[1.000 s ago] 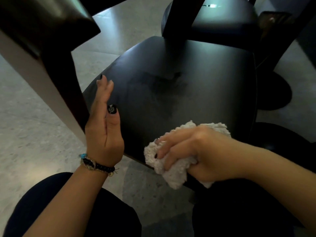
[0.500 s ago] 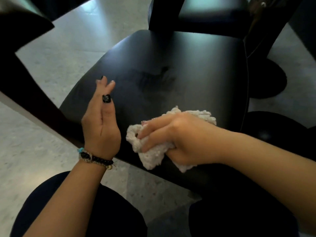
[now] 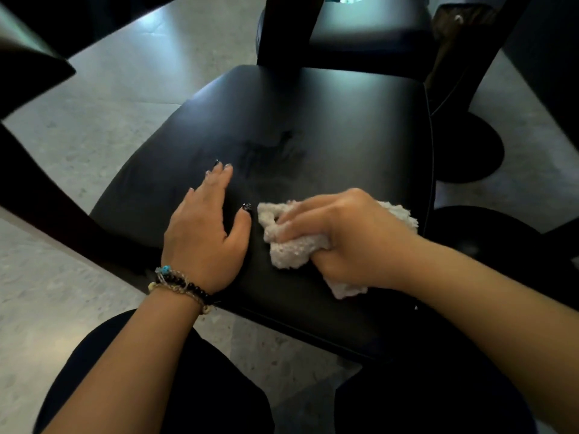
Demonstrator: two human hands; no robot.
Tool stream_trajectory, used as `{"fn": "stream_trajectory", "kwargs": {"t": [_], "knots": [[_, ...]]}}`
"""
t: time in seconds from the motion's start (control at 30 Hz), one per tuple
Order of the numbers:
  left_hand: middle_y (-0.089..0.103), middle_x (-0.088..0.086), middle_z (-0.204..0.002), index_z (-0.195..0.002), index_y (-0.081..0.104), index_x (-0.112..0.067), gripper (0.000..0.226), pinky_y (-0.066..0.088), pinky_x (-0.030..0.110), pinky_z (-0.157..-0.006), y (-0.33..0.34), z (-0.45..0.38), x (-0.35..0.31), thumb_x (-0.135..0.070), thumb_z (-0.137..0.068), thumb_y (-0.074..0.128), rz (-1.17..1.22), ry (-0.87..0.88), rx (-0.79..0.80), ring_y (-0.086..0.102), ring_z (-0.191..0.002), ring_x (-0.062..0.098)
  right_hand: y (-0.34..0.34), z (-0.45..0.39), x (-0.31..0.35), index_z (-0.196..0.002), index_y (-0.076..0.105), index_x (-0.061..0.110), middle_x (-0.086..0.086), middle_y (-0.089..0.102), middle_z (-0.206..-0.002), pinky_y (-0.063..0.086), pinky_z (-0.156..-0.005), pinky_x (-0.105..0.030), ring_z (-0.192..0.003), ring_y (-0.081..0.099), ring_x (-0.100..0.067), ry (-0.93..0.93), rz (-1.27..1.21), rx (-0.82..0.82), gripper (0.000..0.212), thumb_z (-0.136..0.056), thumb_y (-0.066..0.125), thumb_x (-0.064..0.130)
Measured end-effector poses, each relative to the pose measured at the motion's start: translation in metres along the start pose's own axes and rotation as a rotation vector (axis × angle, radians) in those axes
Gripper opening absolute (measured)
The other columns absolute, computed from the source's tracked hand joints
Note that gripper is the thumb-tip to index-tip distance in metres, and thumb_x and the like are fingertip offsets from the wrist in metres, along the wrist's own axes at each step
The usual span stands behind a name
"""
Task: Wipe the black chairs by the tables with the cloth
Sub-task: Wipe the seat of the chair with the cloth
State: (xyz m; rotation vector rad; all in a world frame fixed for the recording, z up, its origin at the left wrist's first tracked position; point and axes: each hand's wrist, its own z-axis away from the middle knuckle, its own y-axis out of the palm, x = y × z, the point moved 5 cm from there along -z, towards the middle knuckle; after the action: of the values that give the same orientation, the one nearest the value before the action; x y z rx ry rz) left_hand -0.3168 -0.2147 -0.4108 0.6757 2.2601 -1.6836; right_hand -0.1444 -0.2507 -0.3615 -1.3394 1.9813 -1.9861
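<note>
1. Black on black makes half of this hard to read: the seat (image 3: 329, 120) is a dark padded chair seat, and there's a smudgy dull patch (image 3: 272, 151) in the middle of it, but I can't tell if that's dust, damp or just glare.
2. The cloth (image 3: 291, 245), white and nubbly, sits on the near right part of the seat. Most of it is buried under the right hand (image 3: 351, 233); only a bunched bit pokes out left of the fingers and a corner hangs out near the wrist.
3. That right hand grips the cloth, fingers curled over it and pressing it down on the seat.
4. The left hand (image 3: 203, 233) lies flat on the seat just left of the cloth, fingers straight and loosely spread, holding nothing. The thumb tip is just beside the cloth's edge; can't tell if they touch. Dark nails, beaded bracelet (image 3: 178, 283) on the wrist.
5. The near edge of the seat is cut off by the person's dark-clad knees (image 3: 175, 386) at the bottom.
6. A dark table edge (image 3: 34, 73) juts in from the left and a dark bar runs diagonally under it, covering the seat's near left corner.
7. At the far side, a black post (image 3: 288, 29) stands right at the back of the seat, with another black seat (image 3: 369, 36) behind it. To the right, two round black bases (image 3: 470, 151) sit on the floor.
8. Floor (image 3: 125, 104) is pale speckled stone tile, kind of shiny, with light bouncing off it at the far left.
</note>
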Motion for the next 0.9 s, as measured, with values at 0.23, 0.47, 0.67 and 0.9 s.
{"fn": "stream_trajectory", "kwargs": {"t": [0.23,0.47,0.67,0.9], "knots": [[0.043,-0.004,-0.148,-0.137,0.052,-0.024,0.054,0.018,0.031,-0.118,0.003,-0.003,0.002,-0.039,-0.087,0.04,-0.014,0.006,0.009,0.03,-0.142,0.012,-0.062,-0.024,-0.083,-0.123,0.066,0.017,-0.005,0.065,-0.123,0.033,-0.105,-0.023,-0.125,0.053,-0.025,0.329,0.143,-0.368,0.041,-0.083,0.063,0.023],[0.042,-0.001,-0.149,-0.138,0.051,-0.021,0.054,0.016,0.034,-0.118,-0.001,0.007,-0.002,-0.038,-0.089,0.038,-0.011,0.036,0.04,0.029,-0.143,0.014,-0.039,-0.024,-0.074,-0.115,0.071,0.029,-0.003,0.071,-0.117,0.044,-0.097,-0.035,-0.115,0.062,-0.025,0.363,0.243,-0.254,0.04,-0.082,0.057,0.012],[0.043,0.004,-0.148,-0.135,0.054,-0.016,0.044,0.018,0.038,-0.119,-0.007,0.004,-0.004,-0.028,-0.094,0.052,0.064,0.028,0.104,0.028,-0.143,0.018,0.001,0.009,0.0,-0.12,0.07,0.019,-0.007,0.068,-0.123,0.049,-0.097,-0.043,-0.116,0.063,-0.027,0.1,0.129,-0.089,0.049,-0.074,0.06,0.004],[0.05,0.005,-0.142,-0.131,0.058,-0.013,0.041,0.021,0.021,-0.111,-0.015,-0.005,-0.018,-0.011,-0.09,0.061,0.192,0.109,0.075,0.033,-0.138,0.009,-0.009,0.032,-0.024,-0.148,0.039,0.027,0.001,0.029,-0.158,-0.004,-0.121,-0.047,-0.151,-0.002,-0.021,0.225,0.212,-0.031,0.057,-0.097,0.041,0.052]]}}
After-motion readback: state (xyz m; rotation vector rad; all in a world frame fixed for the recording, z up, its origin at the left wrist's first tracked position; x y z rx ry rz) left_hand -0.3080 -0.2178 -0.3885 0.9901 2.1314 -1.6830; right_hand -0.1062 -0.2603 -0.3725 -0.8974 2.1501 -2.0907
